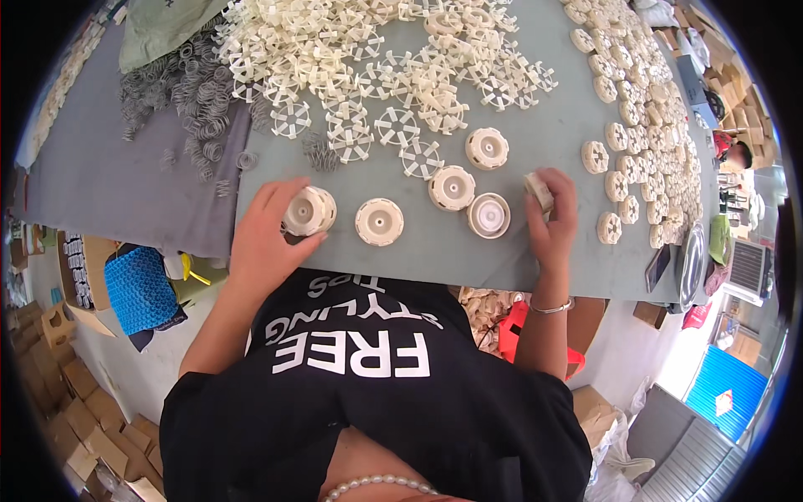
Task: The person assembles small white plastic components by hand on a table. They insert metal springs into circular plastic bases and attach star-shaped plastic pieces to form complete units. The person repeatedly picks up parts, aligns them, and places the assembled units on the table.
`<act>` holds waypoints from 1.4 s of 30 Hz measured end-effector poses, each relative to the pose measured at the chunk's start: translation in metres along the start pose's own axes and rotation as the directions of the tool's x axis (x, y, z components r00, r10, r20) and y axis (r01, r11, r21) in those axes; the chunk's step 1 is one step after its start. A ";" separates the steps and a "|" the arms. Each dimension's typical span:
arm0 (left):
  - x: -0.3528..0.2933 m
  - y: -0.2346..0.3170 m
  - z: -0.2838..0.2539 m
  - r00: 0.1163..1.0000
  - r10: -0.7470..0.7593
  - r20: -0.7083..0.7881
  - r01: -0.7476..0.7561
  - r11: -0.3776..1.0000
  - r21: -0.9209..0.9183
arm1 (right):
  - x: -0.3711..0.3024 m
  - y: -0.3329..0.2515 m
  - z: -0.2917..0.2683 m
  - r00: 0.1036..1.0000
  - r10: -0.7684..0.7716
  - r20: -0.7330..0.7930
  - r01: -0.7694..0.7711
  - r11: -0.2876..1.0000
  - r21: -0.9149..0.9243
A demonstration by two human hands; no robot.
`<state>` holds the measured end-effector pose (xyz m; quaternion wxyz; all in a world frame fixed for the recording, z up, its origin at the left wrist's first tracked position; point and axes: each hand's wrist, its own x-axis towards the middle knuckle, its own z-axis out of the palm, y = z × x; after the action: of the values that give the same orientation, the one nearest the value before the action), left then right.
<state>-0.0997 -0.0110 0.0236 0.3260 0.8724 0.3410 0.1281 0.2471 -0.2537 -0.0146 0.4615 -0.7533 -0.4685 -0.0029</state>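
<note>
My left hand (pixel 269 227) curls its fingers and thumb around a cream round plastic part (pixel 310 210) at the table's near edge. Further right, my right hand (pixel 555 213) pinches another cream round part (pixel 539 192), tilted on its edge and half hidden by the fingers. Between the hands lie several similar pieces: a round part with a centre hole (pixel 380 222), two more behind it, and a hollow cap (pixel 488 216) showing its smooth inside. Just beyond them is a spoked plastic ring (pixel 420 158) beside some small metal springs (pixel 319 153).
A large heap of spoked rings (pixel 335 50) covers the far middle. Wire springs (pixel 201 92) are piled at far left on dark cloth (pixel 125 167). Rows of round notched parts (pixel 636 125) fill the right side, near a phone (pixel 657 268). Below stands an open carton (pixel 493 314).
</note>
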 end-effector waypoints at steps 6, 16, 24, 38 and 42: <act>0.013 0.009 0.026 0.995 0.103 -0.002 -0.102 0.987 -0.120 | 0.005 -0.019 -0.007 0.920 0.033 0.390 -0.003 0.997 -0.078; -0.011 -0.015 -0.002 0.988 -0.053 -0.146 0.064 0.996 0.067 | -0.008 -0.004 -0.009 0.990 0.103 0.094 -0.088 0.985 -0.148; -0.009 -0.026 0.013 0.980 -0.073 -0.186 0.041 0.984 -0.172 | -0.058 -0.045 0.003 0.987 -0.004 0.158 0.049 0.957 -0.285; 0.001 0.077 0.059 0.758 0.108 0.643 0.646 -0.259 -0.718 | -0.043 -0.093 0.039 0.998 -0.061 -0.003 0.061 0.997 0.036; 0.004 0.075 0.070 0.748 0.225 0.625 0.662 -0.337 -0.670 | -0.037 -0.123 0.046 0.945 -0.200 0.261 0.193 0.980 0.053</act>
<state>-0.0268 -0.0840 0.0200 0.9752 0.1430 0.1681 0.0170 0.1194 -0.2313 0.0279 0.4024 -0.6902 -0.5986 0.0582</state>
